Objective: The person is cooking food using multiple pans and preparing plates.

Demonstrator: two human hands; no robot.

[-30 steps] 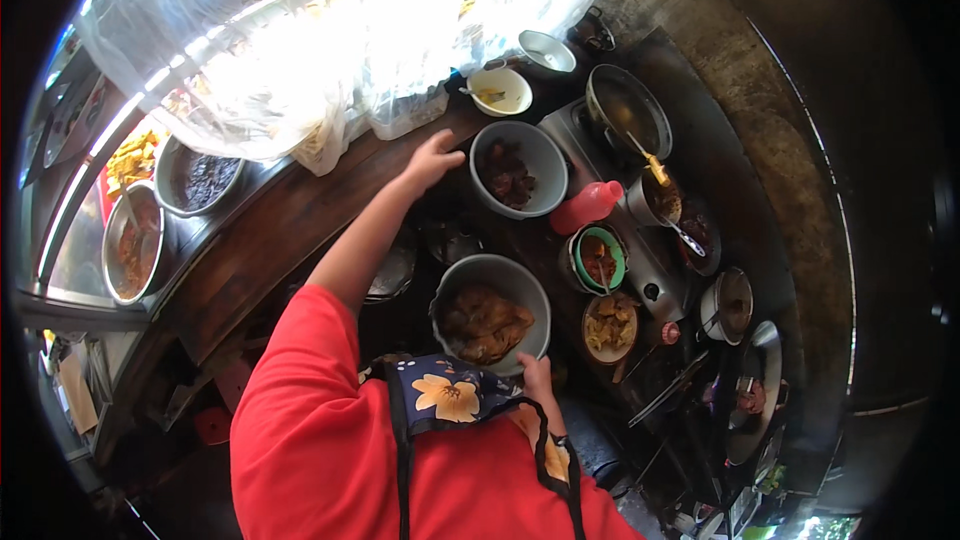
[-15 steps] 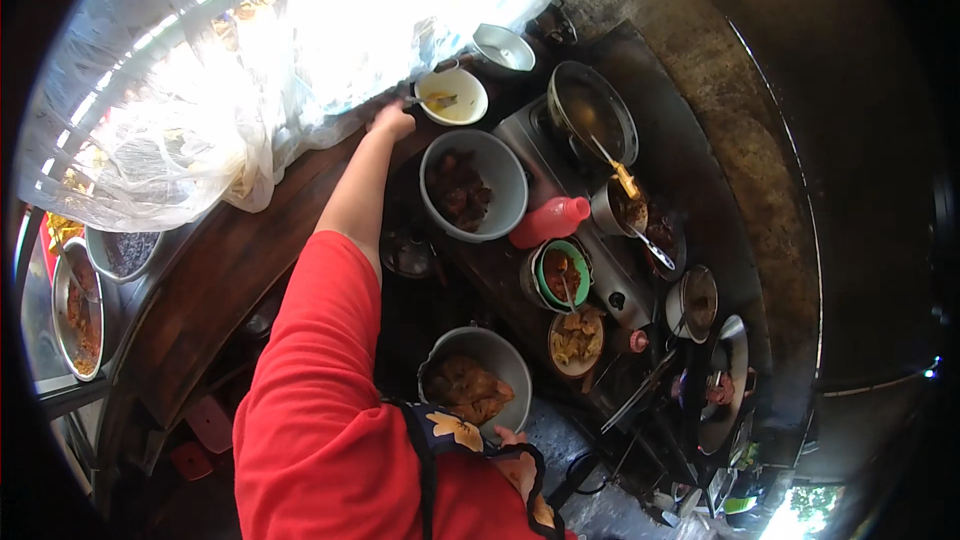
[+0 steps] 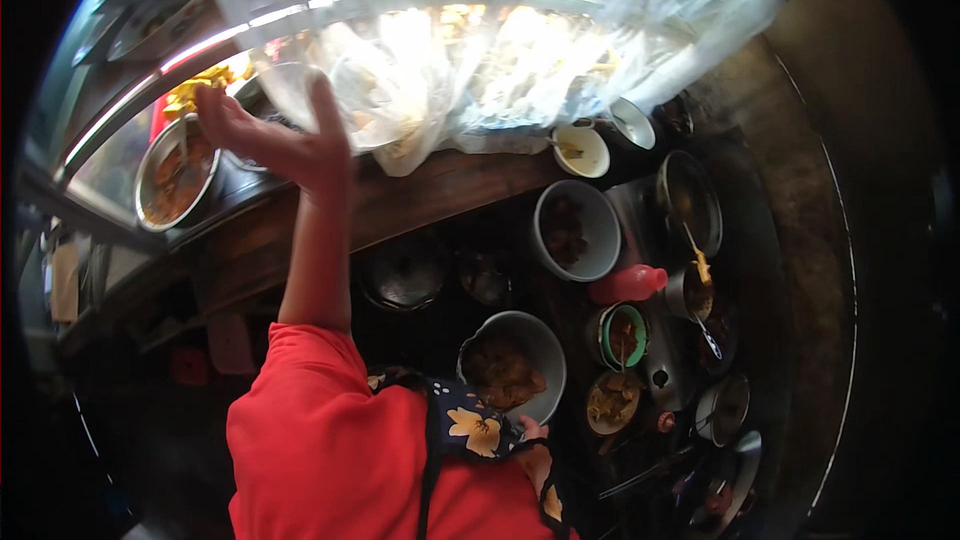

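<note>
My left hand (image 3: 298,152) is raised over the wooden counter (image 3: 385,208), fingers spread and nothing in it. Nearest to it are an oval metal pan (image 3: 141,185) of reddish stew and a second container, mostly hidden behind the hand. Yellow food (image 3: 207,83) shows beyond its fingertips. Close to my body, my right hand (image 3: 536,431) is closed on the rim of a grey pot (image 3: 551,360) with brownish cooked pieces inside; part of the hand is hidden by the pot and the flowered apron (image 3: 472,430).
A translucent plastic sheet (image 3: 420,125) hangs above the counter. To the right stand a white bowl (image 3: 592,158) with a spoon, a grey tub (image 3: 607,240) of dark food, a pink bottle (image 3: 630,284), a green container (image 3: 640,332) and a wok (image 3: 712,205). Lidded pots (image 3: 405,275) sit below the counter.
My left hand has left the white bowl's side and swung left to the stew pan, opening its fingers. The view has turned left. The grey pot stays with my right hand.
</note>
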